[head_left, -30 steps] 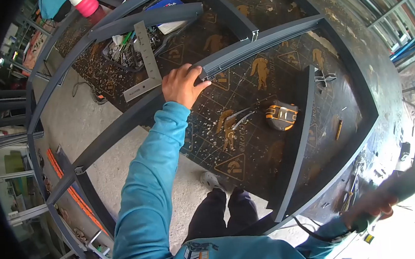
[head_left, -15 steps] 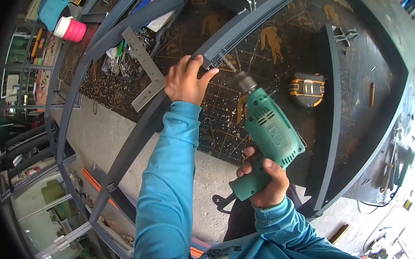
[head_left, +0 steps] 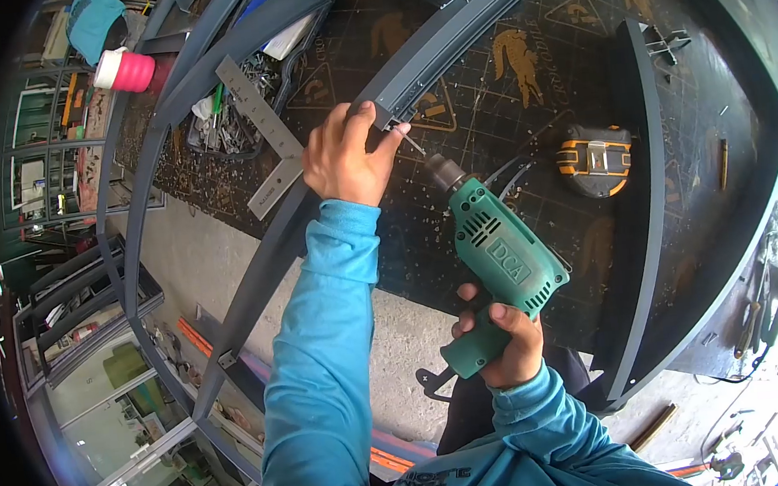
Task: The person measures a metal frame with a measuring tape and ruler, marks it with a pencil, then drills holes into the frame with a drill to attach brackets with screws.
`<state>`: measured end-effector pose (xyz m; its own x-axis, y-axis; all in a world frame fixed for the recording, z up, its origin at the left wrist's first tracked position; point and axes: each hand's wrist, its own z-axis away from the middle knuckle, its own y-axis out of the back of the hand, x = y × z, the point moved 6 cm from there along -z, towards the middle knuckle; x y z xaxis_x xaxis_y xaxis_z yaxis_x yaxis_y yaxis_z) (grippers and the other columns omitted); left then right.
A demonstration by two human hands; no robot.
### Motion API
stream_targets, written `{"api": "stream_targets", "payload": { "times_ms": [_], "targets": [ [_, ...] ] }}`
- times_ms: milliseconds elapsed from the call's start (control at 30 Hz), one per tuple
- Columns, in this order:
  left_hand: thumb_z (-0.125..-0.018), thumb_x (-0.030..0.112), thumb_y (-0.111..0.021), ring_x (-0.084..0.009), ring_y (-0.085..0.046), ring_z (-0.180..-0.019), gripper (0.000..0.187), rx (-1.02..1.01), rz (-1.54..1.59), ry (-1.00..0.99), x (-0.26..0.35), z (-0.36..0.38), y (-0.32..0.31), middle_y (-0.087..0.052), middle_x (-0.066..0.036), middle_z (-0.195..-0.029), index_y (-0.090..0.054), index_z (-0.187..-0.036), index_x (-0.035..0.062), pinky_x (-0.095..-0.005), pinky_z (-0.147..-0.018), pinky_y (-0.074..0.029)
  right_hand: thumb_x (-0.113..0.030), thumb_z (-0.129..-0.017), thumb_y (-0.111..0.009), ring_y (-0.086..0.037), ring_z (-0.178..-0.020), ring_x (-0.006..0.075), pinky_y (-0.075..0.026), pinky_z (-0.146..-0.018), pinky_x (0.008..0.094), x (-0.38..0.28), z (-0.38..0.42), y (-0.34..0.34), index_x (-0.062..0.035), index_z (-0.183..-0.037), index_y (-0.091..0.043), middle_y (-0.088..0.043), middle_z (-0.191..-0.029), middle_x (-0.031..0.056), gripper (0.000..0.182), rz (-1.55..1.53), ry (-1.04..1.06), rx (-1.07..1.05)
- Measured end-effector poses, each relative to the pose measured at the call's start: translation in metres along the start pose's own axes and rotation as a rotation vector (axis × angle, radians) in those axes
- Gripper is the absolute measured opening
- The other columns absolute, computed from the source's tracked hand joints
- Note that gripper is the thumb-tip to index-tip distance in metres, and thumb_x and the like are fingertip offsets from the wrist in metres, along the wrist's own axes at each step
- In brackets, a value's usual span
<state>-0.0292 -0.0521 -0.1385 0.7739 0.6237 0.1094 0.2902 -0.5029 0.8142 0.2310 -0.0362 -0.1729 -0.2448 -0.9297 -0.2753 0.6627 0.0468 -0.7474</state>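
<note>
My left hand (head_left: 345, 159) is closed around the near end of a dark grey metal profile (head_left: 446, 48), thumb and forefinger at its cut end. In my right hand (head_left: 515, 348) is a green power drill (head_left: 507, 246), gripped by its handle. Its thin drill bit (head_left: 413, 143) points up and left, with the tip right at the profile's end beside my left thumb. A steel square (head_left: 257, 111) lies just left of my left hand. To the right of the drill rests a black and orange tape measure (head_left: 596, 161).
Other grey profiles form a large frame (head_left: 646, 248) across the dark worktable (head_left: 389, 243), which is strewn with metal chips. A tray of small metal parts (head_left: 236, 131) sits at upper left, near a pink and white cup (head_left: 126, 72). Tools (head_left: 750, 327) lie at far right.
The drill has shifted slightly left and down, bringing its bit to the profile's end by my left thumb. My left hand keeps its hold. The view has shifted a little.
</note>
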Motion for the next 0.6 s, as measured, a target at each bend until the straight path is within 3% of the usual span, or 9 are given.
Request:
{"api": "stream_targets", "payload": {
  "times_ms": [600],
  "targets": [
    [-0.061, 0.035, -0.093, -0.0336, -0.067, -0.085, 0.052, 0.019, -0.010, -0.006, 0.0018, -0.0019, 0.0004, -0.070, -0.009, -0.107, -0.071, -0.100, 0.0095, -0.0452, -0.070, -0.054, -0.014, -0.075, -0.069, -0.064, -0.070, 0.0232, -0.058, -0.066, 0.0396, -0.0041, -0.0006, -0.0003, -0.0002, -0.135, -0.048, -0.064, -0.106, 0.0170, 0.065, 0.021, 0.001, 0.000]
  ]
}}
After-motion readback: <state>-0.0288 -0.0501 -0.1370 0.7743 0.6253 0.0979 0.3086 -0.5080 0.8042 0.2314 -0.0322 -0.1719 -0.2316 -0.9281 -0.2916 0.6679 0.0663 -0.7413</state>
